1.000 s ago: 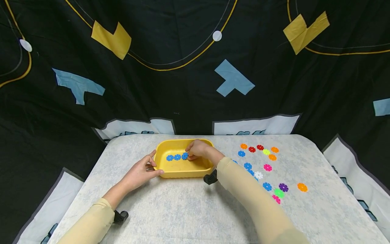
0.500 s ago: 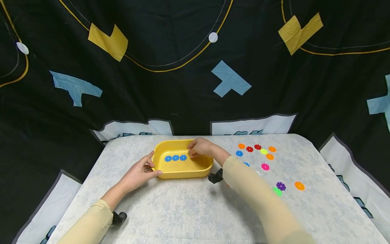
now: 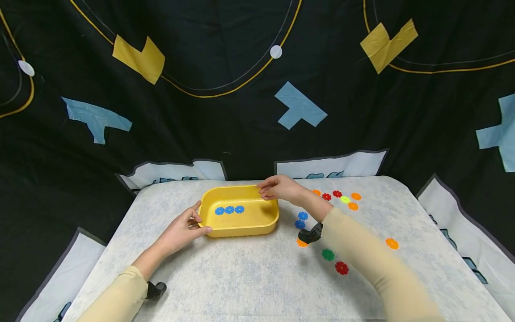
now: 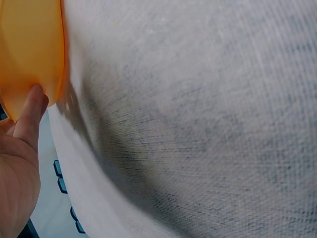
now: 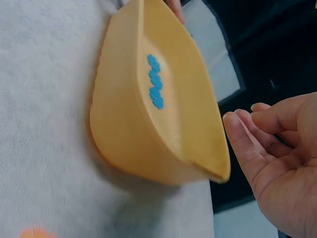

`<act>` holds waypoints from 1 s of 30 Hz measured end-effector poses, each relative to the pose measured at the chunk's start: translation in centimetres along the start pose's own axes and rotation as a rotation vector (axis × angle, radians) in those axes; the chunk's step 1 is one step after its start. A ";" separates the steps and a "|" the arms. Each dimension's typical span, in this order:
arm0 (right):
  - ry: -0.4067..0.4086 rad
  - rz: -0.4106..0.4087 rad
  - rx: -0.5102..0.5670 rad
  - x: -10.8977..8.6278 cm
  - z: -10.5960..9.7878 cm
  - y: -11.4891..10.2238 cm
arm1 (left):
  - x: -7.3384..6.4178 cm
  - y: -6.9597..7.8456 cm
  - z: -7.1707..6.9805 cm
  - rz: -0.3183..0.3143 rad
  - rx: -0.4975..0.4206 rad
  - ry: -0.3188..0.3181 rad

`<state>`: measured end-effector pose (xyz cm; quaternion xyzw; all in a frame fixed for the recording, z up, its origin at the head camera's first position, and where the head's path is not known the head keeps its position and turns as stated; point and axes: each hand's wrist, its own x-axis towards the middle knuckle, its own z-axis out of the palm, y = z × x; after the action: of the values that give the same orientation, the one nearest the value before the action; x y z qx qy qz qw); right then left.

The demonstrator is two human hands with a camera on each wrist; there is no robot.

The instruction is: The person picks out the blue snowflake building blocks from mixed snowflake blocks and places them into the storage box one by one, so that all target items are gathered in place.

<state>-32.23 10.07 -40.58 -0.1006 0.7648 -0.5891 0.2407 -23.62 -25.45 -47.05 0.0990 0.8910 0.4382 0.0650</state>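
A yellow plastic tray (image 3: 241, 231) with rounded corners stands on the table. Inside it, three blue flower-shaped discs (image 3: 229, 209) lie side by side in a row, also visible in the right wrist view. My left hand (image 3: 183, 228) holds the tray's left end, thumb at the near rim; in the left wrist view its fingers (image 4: 32, 106) lie against the outer wall. Over the tray's right far corner hovers my right hand (image 3: 283, 188), its fingers loosely bent and nothing between them. The right wrist view shows this hand just beyond the rim.
To the right, loose flower discs lie scattered: two blue ones (image 3: 301, 220), a green one (image 3: 327, 255), a dark red one (image 3: 342, 268) and several orange, red and yellow ones farther back. My right sleeve (image 3: 362, 250) hides part of that area. A black curtain (image 3: 233, 134) hangs behind the table.
My right hand has let go of the rightmost blue disc inside the tray and moved up and right to the rim. My left hand keeps its hold on the tray.
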 end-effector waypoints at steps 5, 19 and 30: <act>0.053 -0.010 -0.007 -1.8 -2.2 0.2 | 0.0 0.0 0.0 0.000 -0.008 -0.001; 0.132 -0.056 -0.124 -5.5 -7.1 2.1 | 0.2 -0.4 -0.2 0.005 -0.011 0.002; 0.172 -0.009 -0.202 -7.4 -9.5 5.3 | 0.1 -0.3 -0.1 0.009 -0.002 0.001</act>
<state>-29.73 22.89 -41.92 -0.0768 0.8375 -0.5166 0.1604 -23.80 -25.67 -47.22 0.1026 0.8901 0.4397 0.0626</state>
